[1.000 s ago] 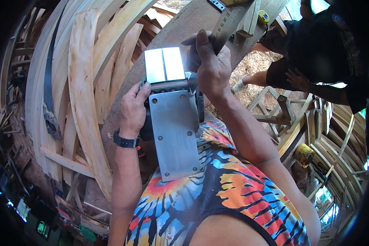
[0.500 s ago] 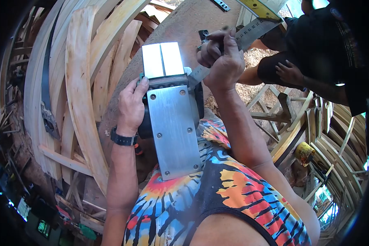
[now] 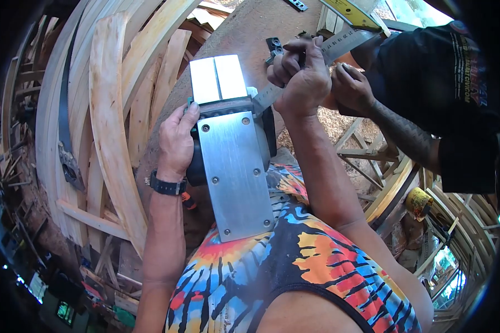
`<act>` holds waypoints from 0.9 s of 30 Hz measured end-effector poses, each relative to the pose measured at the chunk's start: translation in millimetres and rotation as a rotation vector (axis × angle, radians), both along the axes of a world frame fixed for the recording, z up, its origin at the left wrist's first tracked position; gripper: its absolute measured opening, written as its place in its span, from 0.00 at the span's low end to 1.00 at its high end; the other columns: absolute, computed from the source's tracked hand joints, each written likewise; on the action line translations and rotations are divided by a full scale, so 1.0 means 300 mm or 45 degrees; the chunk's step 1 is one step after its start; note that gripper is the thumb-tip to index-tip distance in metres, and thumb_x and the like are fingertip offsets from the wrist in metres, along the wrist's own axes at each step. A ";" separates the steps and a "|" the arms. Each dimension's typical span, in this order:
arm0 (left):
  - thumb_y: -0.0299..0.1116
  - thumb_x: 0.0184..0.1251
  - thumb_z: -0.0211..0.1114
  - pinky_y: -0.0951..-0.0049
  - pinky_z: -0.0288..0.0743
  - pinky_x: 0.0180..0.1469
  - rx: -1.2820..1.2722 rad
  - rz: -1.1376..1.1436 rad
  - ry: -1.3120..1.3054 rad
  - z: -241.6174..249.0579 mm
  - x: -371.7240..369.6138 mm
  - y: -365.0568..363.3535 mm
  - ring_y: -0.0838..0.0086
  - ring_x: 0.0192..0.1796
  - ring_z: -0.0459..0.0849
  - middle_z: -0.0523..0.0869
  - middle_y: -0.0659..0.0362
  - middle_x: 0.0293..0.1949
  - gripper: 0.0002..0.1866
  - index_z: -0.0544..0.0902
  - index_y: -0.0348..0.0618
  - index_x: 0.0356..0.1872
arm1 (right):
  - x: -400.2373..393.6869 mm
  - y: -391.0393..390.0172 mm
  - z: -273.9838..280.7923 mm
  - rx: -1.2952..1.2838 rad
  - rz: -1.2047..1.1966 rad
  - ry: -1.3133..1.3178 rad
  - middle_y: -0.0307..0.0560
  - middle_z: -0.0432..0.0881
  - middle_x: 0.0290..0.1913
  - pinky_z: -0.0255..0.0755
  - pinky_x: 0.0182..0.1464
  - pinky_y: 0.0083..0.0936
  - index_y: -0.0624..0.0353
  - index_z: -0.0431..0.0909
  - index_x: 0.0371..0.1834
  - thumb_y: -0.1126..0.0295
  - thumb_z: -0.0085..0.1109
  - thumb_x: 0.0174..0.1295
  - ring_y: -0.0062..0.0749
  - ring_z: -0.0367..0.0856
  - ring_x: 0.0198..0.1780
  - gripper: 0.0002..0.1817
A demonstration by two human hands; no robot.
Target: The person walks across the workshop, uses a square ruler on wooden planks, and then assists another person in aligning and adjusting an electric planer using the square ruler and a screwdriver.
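An electric hand planer (image 3: 236,172) rests upside down against my lap, its flat metal sole facing up. My left hand (image 3: 176,139) grips the planer's left side near the cutter slot, thumb on the edge. Pinched in the closed fingers of my right hand (image 3: 303,80) is the steel blade of a square (image 3: 344,43). The blade's lower end touches or lies beside the planer's right edge by the slot; the exact contact cannot be made out. At its upper end is the square's yellow stock. Small dark metal parts (image 3: 273,47) lie just behind my right hand.
A co-worker's hand (image 3: 353,89) is close to the right of my right hand. Curved planks (image 3: 111,111) are stacked at the left. A dark slotted metal piece (image 3: 297,4) lies on the wooden surface (image 3: 236,36). A yellow container (image 3: 418,202) stands among timbers at the right.
The co-worker has leaned in, with a hand now near my right hand. The planer has shifted slightly left. My grips look the same.
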State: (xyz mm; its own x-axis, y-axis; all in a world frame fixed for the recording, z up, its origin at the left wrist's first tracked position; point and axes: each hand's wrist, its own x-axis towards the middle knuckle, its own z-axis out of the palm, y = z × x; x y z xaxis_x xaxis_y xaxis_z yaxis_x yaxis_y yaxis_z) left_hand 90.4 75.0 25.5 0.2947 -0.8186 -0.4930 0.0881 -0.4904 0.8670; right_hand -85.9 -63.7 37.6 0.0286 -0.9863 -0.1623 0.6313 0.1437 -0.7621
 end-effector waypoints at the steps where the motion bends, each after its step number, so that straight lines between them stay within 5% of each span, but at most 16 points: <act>1: 0.44 0.76 0.56 0.76 0.75 0.43 -0.003 0.001 0.005 0.002 -0.001 -0.001 0.80 0.36 0.82 0.87 0.60 0.36 0.21 0.83 0.32 0.49 | -0.001 -0.001 -0.002 0.004 -0.014 0.000 0.32 0.55 0.16 0.44 0.16 0.23 0.65 0.73 0.32 0.50 0.41 0.77 0.17 0.50 0.13 0.27; 7: 0.44 0.76 0.56 0.77 0.74 0.44 0.032 -0.014 -0.043 0.018 -0.002 -0.005 0.80 0.37 0.82 0.87 0.60 0.35 0.21 0.83 0.32 0.49 | -0.017 -0.002 0.008 0.017 0.057 -0.012 0.31 0.53 0.17 0.44 0.16 0.23 0.61 0.72 0.35 0.51 0.36 0.78 0.18 0.47 0.14 0.25; 10: 0.44 0.76 0.56 0.76 0.73 0.45 0.055 -0.031 -0.082 0.025 0.001 -0.006 0.80 0.37 0.81 0.87 0.60 0.35 0.21 0.84 0.33 0.49 | -0.059 -0.017 -0.049 -0.084 0.273 -0.014 0.31 0.53 0.17 0.51 0.21 0.24 0.57 0.70 0.38 0.47 0.36 0.77 0.20 0.52 0.17 0.24; 16: 0.45 0.76 0.56 0.75 0.73 0.44 0.007 -0.006 -0.056 0.022 -0.004 -0.018 0.79 0.37 0.82 0.87 0.59 0.35 0.21 0.84 0.33 0.47 | -0.010 -0.011 0.000 0.218 -0.013 0.055 0.31 0.52 0.17 0.53 0.21 0.24 0.56 0.69 0.37 0.46 0.38 0.76 0.20 0.51 0.16 0.24; 27: 0.46 0.75 0.57 0.75 0.74 0.44 -0.002 -0.008 -0.073 -0.016 0.012 -0.022 0.78 0.38 0.83 0.88 0.58 0.35 0.22 0.84 0.32 0.48 | -0.038 -0.031 0.061 -0.034 0.057 0.085 0.32 0.53 0.17 0.53 0.20 0.25 0.60 0.71 0.39 0.50 0.40 0.76 0.20 0.52 0.17 0.22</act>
